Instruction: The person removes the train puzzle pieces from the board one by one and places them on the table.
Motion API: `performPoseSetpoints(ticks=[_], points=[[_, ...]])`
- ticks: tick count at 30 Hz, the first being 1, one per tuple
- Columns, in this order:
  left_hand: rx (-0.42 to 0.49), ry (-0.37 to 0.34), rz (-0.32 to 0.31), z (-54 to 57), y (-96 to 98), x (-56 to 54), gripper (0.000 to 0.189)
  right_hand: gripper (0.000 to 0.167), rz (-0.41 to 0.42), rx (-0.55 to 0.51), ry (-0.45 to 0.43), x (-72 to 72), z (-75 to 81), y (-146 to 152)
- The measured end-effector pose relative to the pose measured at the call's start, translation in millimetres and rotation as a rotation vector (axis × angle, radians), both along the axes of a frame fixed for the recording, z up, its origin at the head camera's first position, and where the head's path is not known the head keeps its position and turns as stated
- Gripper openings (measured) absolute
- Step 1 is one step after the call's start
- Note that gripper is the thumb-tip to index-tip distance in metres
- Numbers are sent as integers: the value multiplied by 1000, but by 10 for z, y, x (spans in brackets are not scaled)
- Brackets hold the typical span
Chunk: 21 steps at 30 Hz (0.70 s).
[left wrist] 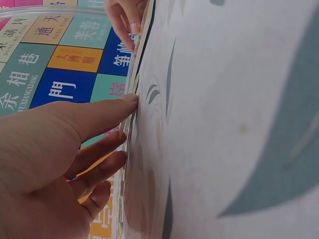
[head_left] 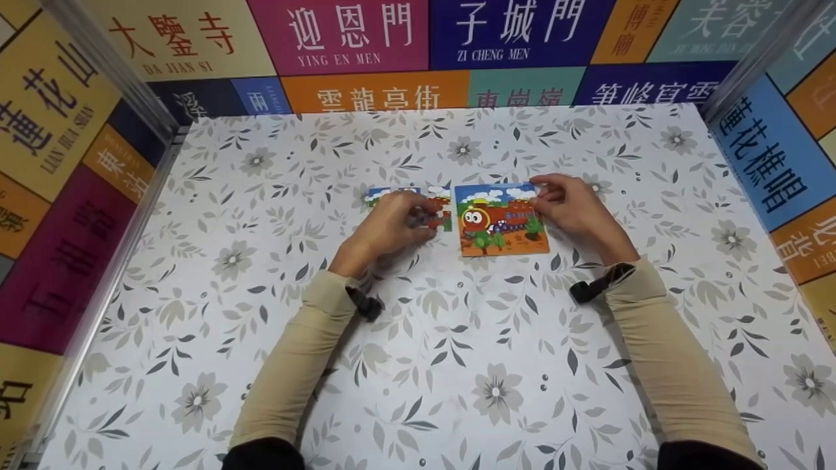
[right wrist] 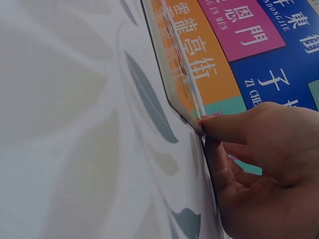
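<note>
A square picture board (head_left: 499, 225) with a cartoon red train on it lies on the table, my right hand (head_left: 567, 203) at its upper right corner. In the right wrist view, the thumb and index finger of the right hand (right wrist: 269, 159) pinch that corner. To the left of the board are colourful jigsaw pieces (head_left: 447, 220), partly hidden under my left hand (head_left: 388, 225). The thumb and fingers of the left hand (left wrist: 55, 144) are spread apart in the left wrist view, their tips down at the pieces.
The table (head_left: 431, 365) is covered with a white cloth of grey leaves and flowers. Panels with coloured blocks and large characters (head_left: 353, 32) stand along its back and both sides. A black wrist strap (head_left: 366, 303) sits at the left cuff, another (head_left: 591, 287) at the right.
</note>
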<state>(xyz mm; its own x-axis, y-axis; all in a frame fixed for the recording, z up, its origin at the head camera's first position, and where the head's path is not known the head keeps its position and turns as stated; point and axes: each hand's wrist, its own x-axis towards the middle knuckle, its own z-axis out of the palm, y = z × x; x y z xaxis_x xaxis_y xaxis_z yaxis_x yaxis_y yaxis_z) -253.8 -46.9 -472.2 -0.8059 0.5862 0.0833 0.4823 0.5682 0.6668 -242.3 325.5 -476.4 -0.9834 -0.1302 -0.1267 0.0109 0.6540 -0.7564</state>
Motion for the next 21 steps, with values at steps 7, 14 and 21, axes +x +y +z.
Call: performPoseSetpoints(ticks=[7, 14, 21], points=[[-19, 26, 8, 11, -14, -1, 40, 47, 29, 26, 69, -13, -15, -4], [-35, 44, -1, 43, 12, 18, 41, 47, 15, 26, 68, -29, -24, -7], [-53, 109, -22, 82, 101, 44, 39, 49, 7, 16, 33, -9, 0, -7]])
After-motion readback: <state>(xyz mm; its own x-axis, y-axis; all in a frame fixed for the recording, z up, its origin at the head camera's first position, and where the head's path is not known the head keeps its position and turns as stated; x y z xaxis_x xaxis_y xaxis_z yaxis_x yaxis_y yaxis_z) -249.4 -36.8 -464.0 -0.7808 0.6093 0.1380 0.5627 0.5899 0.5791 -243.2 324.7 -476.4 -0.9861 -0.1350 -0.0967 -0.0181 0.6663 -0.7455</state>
